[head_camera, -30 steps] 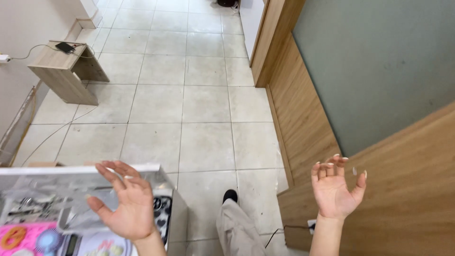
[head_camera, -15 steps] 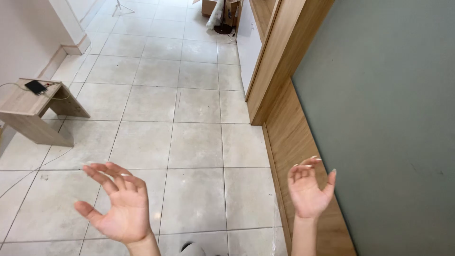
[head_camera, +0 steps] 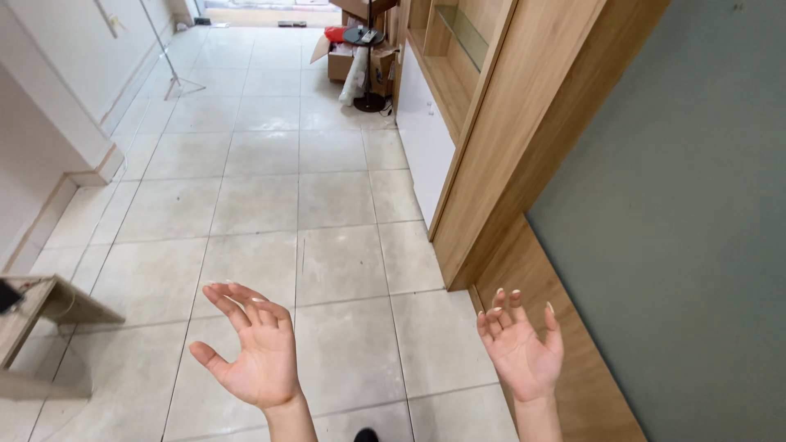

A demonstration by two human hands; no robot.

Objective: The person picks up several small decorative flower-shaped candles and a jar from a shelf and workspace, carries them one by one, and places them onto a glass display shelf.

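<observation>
Palms face up: the left hand (head_camera: 250,352) and right hand (head_camera: 520,348) hang empty, fingers spread, above the tiled floor (head_camera: 327,205). Wooden panelling (head_camera: 508,147) stands beside the right hand.

I count two hands of mine, my left hand (head_camera: 250,356) at seven o'clock and my right hand (head_camera: 520,348) at five o'clock, both bare and spread with nothing in them; one low wooden bench (head_camera: 37,307) at nine o'clock; one cardboard box (head_camera: 348,57) at twelve o'clock; one small round black table (head_camera: 364,37) beside it; one wooden shelf unit (head_camera: 458,57) at one o'clock.
</observation>
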